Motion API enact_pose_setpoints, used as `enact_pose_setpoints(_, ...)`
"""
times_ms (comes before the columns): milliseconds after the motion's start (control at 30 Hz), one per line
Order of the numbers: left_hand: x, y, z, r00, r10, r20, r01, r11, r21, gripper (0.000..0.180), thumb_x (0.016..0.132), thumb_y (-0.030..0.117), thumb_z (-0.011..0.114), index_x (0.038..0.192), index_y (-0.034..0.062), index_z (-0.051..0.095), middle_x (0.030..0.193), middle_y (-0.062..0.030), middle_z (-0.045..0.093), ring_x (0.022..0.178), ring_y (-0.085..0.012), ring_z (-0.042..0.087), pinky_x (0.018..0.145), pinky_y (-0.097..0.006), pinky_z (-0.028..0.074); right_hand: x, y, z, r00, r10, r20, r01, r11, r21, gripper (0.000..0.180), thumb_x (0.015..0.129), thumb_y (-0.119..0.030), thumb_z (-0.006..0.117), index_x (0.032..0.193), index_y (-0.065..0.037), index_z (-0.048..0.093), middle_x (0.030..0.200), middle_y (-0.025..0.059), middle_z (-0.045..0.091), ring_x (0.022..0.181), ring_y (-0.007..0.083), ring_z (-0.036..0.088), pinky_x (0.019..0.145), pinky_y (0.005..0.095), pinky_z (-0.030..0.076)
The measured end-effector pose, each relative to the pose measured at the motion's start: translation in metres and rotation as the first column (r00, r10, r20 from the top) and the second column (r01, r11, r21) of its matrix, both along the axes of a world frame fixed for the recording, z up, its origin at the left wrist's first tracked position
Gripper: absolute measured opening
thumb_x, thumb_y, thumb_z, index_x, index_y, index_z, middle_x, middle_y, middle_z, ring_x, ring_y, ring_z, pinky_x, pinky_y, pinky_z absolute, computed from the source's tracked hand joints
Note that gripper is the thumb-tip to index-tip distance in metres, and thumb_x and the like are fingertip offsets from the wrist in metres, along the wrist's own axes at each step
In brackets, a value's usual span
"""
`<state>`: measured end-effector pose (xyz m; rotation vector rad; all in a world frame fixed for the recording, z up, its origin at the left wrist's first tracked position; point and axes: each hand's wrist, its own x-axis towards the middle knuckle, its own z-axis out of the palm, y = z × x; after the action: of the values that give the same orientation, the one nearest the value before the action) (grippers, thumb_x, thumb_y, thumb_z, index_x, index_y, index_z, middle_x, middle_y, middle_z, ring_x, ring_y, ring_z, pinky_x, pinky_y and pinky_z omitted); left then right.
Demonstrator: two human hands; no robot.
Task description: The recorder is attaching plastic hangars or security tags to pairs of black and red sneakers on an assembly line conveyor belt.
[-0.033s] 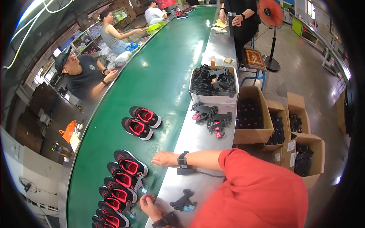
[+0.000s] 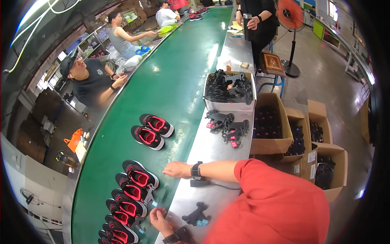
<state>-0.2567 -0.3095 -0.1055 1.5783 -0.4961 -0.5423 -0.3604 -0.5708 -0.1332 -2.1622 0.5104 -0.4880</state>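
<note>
My left hand [image 2: 160, 221] is low in the view beside the green belt's edge, with its fingers loosely curled and nothing visible in them. It is near a row of black and red sneakers [image 2: 139, 177], some with grey plastic shoe hangers [image 2: 150, 196] and pale blue tags. My right hand [image 2: 177, 169] lies further up at the belt's edge, fingers drawn together and seemingly holding nothing. Beyond it, a separate pair of sneakers [image 2: 148, 137] stands on the belt. A dark hanger with blue tags [image 2: 196, 214] lies on the metal ledge near my left hand.
The green belt [image 2: 162, 87] runs away from me. On the metal ledge [image 2: 195, 162] are loose hangers with red tags [image 2: 235, 132] and a box of hangers [image 2: 229, 105]. Cardboard boxes [image 2: 271, 143] stand at right. A co-worker [image 2: 92, 77] is across the belt; another holds a dark flask [image 2: 247, 27].
</note>
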Motion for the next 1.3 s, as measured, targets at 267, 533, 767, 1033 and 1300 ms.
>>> enact_pose_setpoints(267,0.001,0.001,-0.004,0.995,0.057,-0.085,-0.067,0.992,-0.109,0.011,0.092,0.003,0.049,0.100,-0.0008,0.056,0.087,-0.0088,0.061,0.074,-0.0176,0.061,0.068,-0.029,0.053,-0.005,-0.001,0.005,0.994,-0.049,0.095,0.045,0.998,0.051,0.015,0.082,-0.007,0.054,0.095,-0.006,0.049,0.097,0.0115,0.055,0.091,0.0324,0.057,0.076,0.0414,0.046)
enact_pose_setpoints(533,0.008,0.001,-0.016,0.993,0.069,-0.097,-0.079,0.992,-0.098,0.011,0.094,0.004,0.048,0.102,-0.0005,0.054,0.088,-0.0097,0.063,0.071,-0.0174,0.062,0.066,-0.028,0.053,-0.002,-0.004,-0.001,0.996,-0.057,0.063,0.056,0.998,0.014,0.012,0.078,-0.004,0.052,0.089,-0.006,0.049,0.091,0.0121,0.055,0.087,0.0332,0.057,0.075,0.0421,0.045)
enact_pose_setpoints(767,0.008,0.002,-0.018,0.990,0.084,-0.116,-0.096,0.991,-0.098,0.010,0.094,0.004,0.047,0.101,0.0006,0.053,0.088,-0.0097,0.064,0.071,-0.0169,0.063,0.066,-0.028,0.054,-0.005,-0.001,0.002,0.996,-0.040,0.085,0.041,0.999,-0.002,0.010,0.078,-0.005,0.052,0.088,-0.007,0.051,0.090,0.0117,0.055,0.087,0.0325,0.057,0.075,0.0421,0.045)
enact_pose_setpoints(1033,0.009,0.000,-0.016,0.984,0.104,-0.142,-0.121,0.986,-0.116,0.011,0.094,0.004,0.048,0.102,0.0003,0.054,0.088,-0.0104,0.064,0.072,-0.0176,0.064,0.066,-0.029,0.054,-0.008,-0.002,0.009,0.999,-0.050,0.019,0.049,0.998,0.027,0.010,0.078,-0.005,0.052,0.088,-0.007,0.051,0.088,0.0112,0.055,0.085,0.0321,0.056,0.074,0.0416,0.045)
enact_pose_setpoints(1300,0.008,0.006,-0.020,0.993,0.056,-0.101,-0.064,0.995,-0.077,0.015,0.092,0.003,0.049,0.101,-0.0020,0.060,0.087,-0.0095,0.065,0.075,-0.0167,0.064,0.070,-0.028,0.053,-0.001,-0.001,-0.005,0.993,0.001,0.117,0.001,1.000,-0.016,0.008,0.079,-0.006,0.052,0.087,-0.006,0.052,0.086,0.0116,0.055,0.085,0.0323,0.057,0.074,0.0408,0.046)
